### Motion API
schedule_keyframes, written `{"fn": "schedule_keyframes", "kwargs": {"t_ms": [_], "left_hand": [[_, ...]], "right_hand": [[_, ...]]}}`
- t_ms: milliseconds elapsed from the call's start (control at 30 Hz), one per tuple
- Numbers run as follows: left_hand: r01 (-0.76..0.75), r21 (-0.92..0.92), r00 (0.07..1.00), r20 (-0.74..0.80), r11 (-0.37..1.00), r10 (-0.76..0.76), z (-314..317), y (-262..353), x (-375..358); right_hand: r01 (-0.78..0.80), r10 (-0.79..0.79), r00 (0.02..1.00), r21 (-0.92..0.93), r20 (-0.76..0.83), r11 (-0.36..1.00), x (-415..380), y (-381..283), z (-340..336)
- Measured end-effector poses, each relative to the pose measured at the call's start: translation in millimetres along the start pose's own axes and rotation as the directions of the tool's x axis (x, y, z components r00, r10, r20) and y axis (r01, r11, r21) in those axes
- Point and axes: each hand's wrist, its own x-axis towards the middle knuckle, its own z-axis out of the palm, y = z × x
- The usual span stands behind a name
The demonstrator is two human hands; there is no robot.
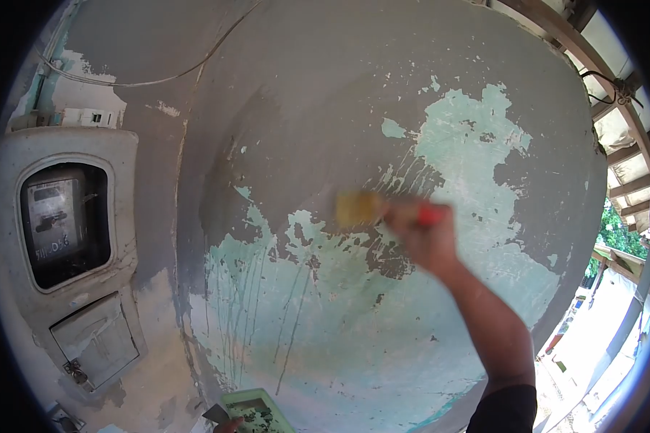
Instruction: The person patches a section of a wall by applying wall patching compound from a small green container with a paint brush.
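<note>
The right fingers grip a brush near a grey and mint wall.

The paintbrush at the centre of the frame was blurred, bristles most of all, so whether they touched the wall could not be told. The right hand was smeared too, its finger outlines lost, and the dark sleeve ran off the bottom edge. At the lower left of centre, the same edge cut off the green tray and most of the left hand, hiding its grip. The dark bits in the tray were too small to identify. Glare washed out detail beyond the wall at the far right.
</note>
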Motion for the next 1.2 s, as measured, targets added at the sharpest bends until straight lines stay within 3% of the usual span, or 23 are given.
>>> {"fn": "schedule_keyframes", "kwargs": {"t_ms": [67, 100, 167, 267, 300, 333, 367, 400, 433, 500, 567, 633, 733, 800, 833, 867, 900, 933, 1000, 1067, 1133, 1200], "left_hand": [[0.034, -0.025, 0.999, -0.027, 0.999, -0.035, 32, 26, -24], [0.055, -0.04, 0.998, -0.041, 0.998, -0.057, 44, 35, -34], [0.059, -0.027, 0.997, -0.053, 0.998, -0.061, 66, 50, -51], [0.11, -0.016, 0.992, -0.057, 0.994, -0.111, 51, 34, -36], [0.136, -0.014, 0.989, -0.054, 0.991, -0.137, 44, 25, -32], [0.122, -0.018, 0.991, -0.052, 0.992, -0.123, 51, 29, -43], [0.109, -0.02, 0.993, -0.051, 0.994, -0.11, 67, 43, -58], [0.091, -0.019, 0.995, -0.048, 0.996, -0.092, 74, 50, -67], [0.149, 0.037, 0.986, -0.078, 0.988, -0.145, 65, 48, -56], [0.063, -0.005, 0.991, -0.115, 0.998, -0.063, 60, 44, -62], [-0.007, -0.06, 0.995, -0.095, 0.998, 0.001, 55, 48, -63], [-0.036, -0.134, 0.999, -0.018, 0.99, 0.034, 39, 50, -59], [-0.045, -0.165, 0.997, -0.073, 0.985, 0.033, 33, 51, -61], [-0.258, 0.07, 0.966, 0.009, 0.964, 0.258, 18, 39, -61], [-0.362, 0.177, 0.932, 0.069, 0.915, 0.355, 13, 33, -63], [-0.253, 0.068, 0.967, 0.01, 0.965, 0.253, 20, 41, -69], [-0.145, -0.052, 0.989, -0.039, 0.988, 0.143, 34, 58, -77], [-0.043, -0.18, 0.997, -0.075, 0.983, 0.03, 47, 69, -81], [-0.043, -0.135, 0.989, -0.149, 0.99, 0.022, 55, 72, -81], [-0.05, -0.102, 0.982, -0.186, 0.993, 0.03, 54, 70, -76], [-0.067, -0.095, 0.982, -0.181, 0.993, 0.049, 53, 63, -68], [-0.048, -0.096, 0.98, -0.195, 0.994, 0.028, 52, 59, -66]], "right_hand": [[-0.087, 0.101, 0.98, 0.084, -0.173, 0.993, 56, 7, -33], [0.021, -0.047, 0.931, -0.077, -0.363, 0.997, 82, 24, -56], [-0.031, 0.134, 0.765, 0.171, -0.63, 0.985, 106, -3, -63], [-0.022, -0.015, 0.858, -0.066, -0.513, 0.998, 78, 1, -19], [-0.024, 0.041, 0.919, 0.05, -0.392, 0.998, 53, -3, 16], [0.098, -0.127, 0.961, -0.129, -0.244, 0.987, 20, 12, 52], [0.375, -0.399, 0.913, -0.215, -0.084, 0.902, -7, 2, 81], [0.177, -0.177, 0.977, 0.014, 0.114, 0.984, -34, -21, 103], [0.136, -0.141, 0.974, 0.041, 0.175, 0.99, -39, -26, 112], [0.039, -0.063, 0.954, 0.085, 0.295, 0.996, -46, -29, 126], [0.006, -0.016, 0.999, 0.285, 0.033, 0.959, -12, -4, 115], [-0.154, 0.191, 0.953, 0.169, -0.235, 0.974, 20, -21, 78], [-0.184, 0.192, 0.892, 0.06, -0.409, 0.981, 2, -31, 64], [0.077, -0.054, 0.969, 0.087, -0.24, 0.993, -54, -1, 102], [0.13, -0.127, 0.99, 0.044, -0.07, 0.991, -86, 3, 119], [0.194, -0.195, 0.975, 0.022, 0.103, 0.981, -117, 7, 137], [0.206, -0.23, 0.951, 0.131, 0.206, 0.97, -132, -14, 150], [0.14, -0.17, 0.955, 0.136, 0.242, 0.981, -130, -17, 156], [0.002, -0.045, 0.95, 0.14, 0.31, 0.99, -117, -22, 169], [0.096, -0.087, 0.995, 0.211, -0.051, 0.973, -67, -20, 179], [-0.102, 0.18, 0.96, 0.334, -0.213, 0.937, -24, -20, 184], [-0.04, 0.09, 0.97, 0.22, -0.225, 0.975, -30, -28, 202]]}}
